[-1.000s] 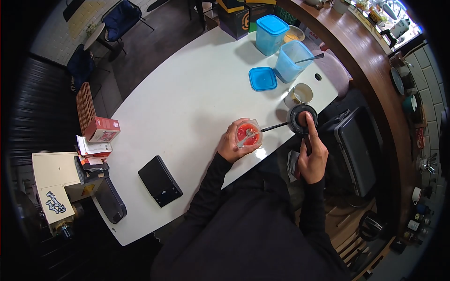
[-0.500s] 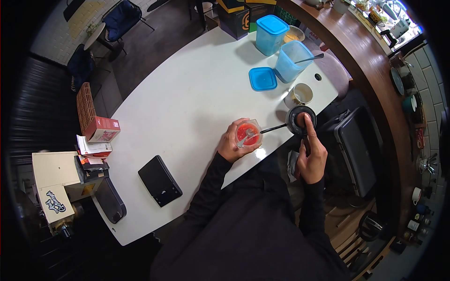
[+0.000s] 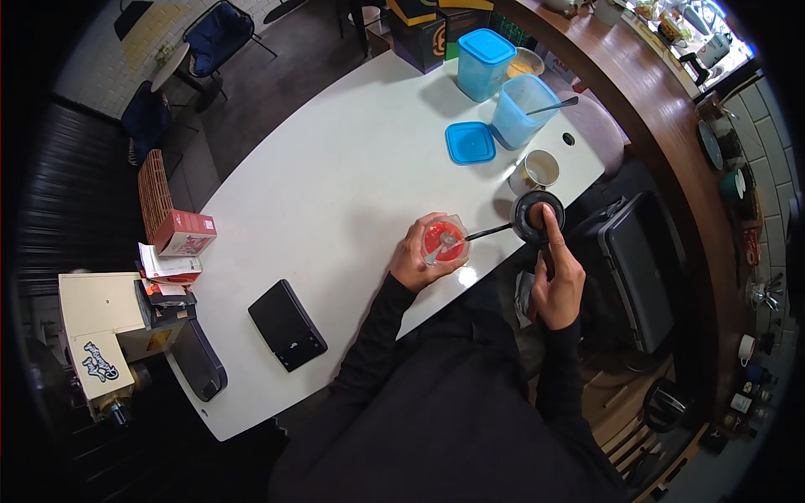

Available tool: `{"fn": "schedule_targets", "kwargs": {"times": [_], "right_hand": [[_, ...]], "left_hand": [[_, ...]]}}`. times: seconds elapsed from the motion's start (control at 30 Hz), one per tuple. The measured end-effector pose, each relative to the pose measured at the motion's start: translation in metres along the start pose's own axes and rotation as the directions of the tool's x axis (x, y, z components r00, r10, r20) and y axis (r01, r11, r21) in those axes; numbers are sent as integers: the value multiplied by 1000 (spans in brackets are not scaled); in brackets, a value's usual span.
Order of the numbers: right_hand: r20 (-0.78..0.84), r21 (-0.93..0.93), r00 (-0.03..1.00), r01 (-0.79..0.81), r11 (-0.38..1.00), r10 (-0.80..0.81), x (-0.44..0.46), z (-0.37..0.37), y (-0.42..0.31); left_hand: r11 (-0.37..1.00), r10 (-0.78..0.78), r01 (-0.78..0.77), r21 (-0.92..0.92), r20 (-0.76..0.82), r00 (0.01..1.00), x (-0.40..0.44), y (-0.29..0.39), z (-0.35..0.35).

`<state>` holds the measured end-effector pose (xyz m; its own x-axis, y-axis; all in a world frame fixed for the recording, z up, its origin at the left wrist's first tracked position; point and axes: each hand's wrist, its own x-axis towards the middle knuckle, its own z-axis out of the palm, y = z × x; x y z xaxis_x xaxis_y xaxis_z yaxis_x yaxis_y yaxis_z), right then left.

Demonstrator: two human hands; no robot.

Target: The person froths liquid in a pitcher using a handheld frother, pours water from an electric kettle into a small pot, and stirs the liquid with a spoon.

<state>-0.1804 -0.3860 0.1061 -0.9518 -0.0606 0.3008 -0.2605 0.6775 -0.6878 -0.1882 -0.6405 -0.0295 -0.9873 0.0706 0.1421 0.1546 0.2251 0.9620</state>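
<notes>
Two bare hands are in view, both in black sleeves. Your left hand (image 3: 412, 264) curls round one clear plastic-looking cup (image 3: 459, 222), near the table's front edge; its red contents look wet and pulpy. Your right hand (image 3: 559, 289) lays its index finger on one dark, round-topped implement (image 3: 525, 220), the other fingers curled; whether they grip it cannot be told. One thin black rod (image 3: 490, 230) runs from it to the cup's rim.

On the smooth white table (image 3: 319, 201) with the curved edge, you have one flat, rectangular black device (image 3: 287, 325). Just beyond the implement is one round, pale mug (image 3: 541, 168). Farther lie one square blue lid (image 3: 470, 143) and two translucent blue containers: one open (image 3: 513, 124), with one metal utensil (image 3: 553, 107) across its rim, and one lidded (image 3: 482, 80).
</notes>
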Motion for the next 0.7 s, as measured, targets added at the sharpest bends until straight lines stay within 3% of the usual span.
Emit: {"fn": "schedule_targets", "kwargs": {"times": [0.1, 0.3, 0.6, 0.7], "right_hand": [[-24, 22, 1000, 4, 1000, -4, 3, -2, -5], [-67, -7, 997, 37, 999, -38, 6, -3, 0], [-33, 1, 999, 44, 999, -44, 2, 2, 0], [-42, 14, 999, 15, 1000, -14, 5, -2, -4]], "left_hand": [[998, -33, 30, 54, 49, 998, -1, 6, -1], [999, 1, -1, 32, -8, 1000, 0, -1, 1], [998, -15, 13, 63, 42, 999, 0, 4, 0], [999, 10, -9, 49, -22, 1000, 1, 1, 3]]}}
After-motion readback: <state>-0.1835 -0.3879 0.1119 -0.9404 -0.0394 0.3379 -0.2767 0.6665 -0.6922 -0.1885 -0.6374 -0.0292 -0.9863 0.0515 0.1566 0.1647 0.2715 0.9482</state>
